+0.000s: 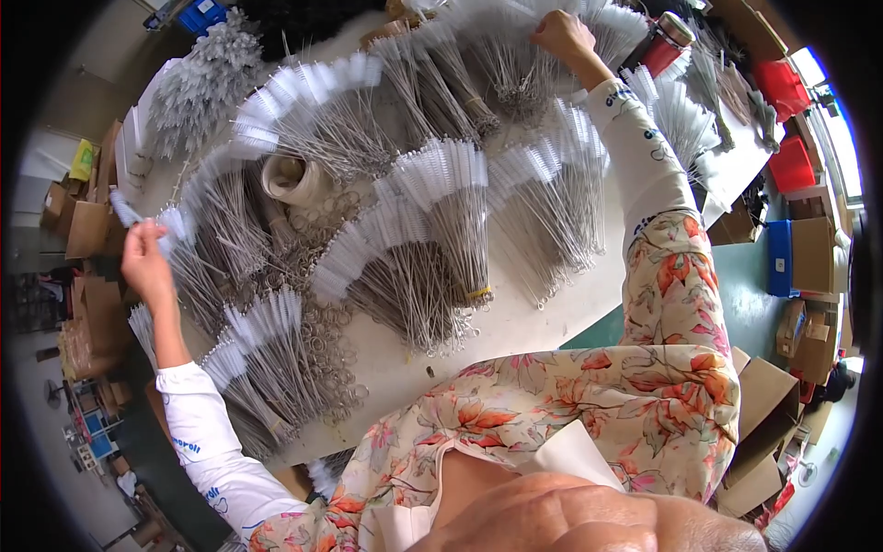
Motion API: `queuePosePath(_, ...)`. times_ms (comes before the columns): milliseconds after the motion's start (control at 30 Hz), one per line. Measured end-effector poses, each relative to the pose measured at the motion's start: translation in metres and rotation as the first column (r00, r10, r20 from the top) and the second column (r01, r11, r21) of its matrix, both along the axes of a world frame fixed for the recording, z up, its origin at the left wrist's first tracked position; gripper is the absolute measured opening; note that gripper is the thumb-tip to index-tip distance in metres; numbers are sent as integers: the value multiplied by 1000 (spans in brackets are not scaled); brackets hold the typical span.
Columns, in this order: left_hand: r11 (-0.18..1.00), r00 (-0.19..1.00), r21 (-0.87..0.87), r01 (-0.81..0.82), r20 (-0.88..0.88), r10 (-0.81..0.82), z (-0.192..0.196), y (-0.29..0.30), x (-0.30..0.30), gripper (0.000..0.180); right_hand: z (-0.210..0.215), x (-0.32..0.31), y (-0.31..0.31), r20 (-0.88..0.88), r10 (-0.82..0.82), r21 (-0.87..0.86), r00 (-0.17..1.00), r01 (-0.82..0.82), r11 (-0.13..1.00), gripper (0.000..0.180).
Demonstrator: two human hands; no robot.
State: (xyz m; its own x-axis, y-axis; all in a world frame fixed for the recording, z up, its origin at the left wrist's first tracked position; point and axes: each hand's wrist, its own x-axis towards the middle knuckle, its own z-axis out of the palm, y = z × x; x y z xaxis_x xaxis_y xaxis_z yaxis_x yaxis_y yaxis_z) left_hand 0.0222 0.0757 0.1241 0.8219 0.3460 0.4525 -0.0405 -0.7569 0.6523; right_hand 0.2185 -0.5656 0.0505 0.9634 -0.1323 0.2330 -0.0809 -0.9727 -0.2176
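Many thin wire tube brushes with white bristle heads lie fanned in bundles on the pale table (pixel 515 322). At the far left, my left hand (pixel 149 265) is closed, with a tube brush (pixel 121 208) poking out above its fingers. More brushes (pixel 189 248) lie just to the right of that hand. My right hand (pixel 563 39) reaches to the far side, its fingers closed beside a bundle of white brush heads (pixel 501 37). What those fingers hold, if anything, cannot be made out. A large brush bundle (pixel 432 239) sits mid-table between my arms.
A white roll-like ring (pixel 292 179) stands among the bundles. Loose wire loops (pixel 322 340) are piled near it. A grey-white heap of brushes (pixel 210 83) is at the back left, a red jar with a metal lid (pixel 667 44) at the back right. Cardboard boxes (pixel 763 414) stand right.
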Motion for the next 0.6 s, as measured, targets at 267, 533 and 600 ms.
queuePosePath(267,977,986,-182,112,146,-86,72,-82,-100,28,32,-6,49,619,103,223,779,-300,928,24)
queuePosePath(533,817,939,-576,11,-275,-206,35,-112,-200,30,-13,27,150,12,385,356,923,-363,861,32)
queuePosePath(600,790,948,-613,-20,-263,-180,27,-112,-219,31,-11,16,172,-82,249,195,965,-229,954,38)
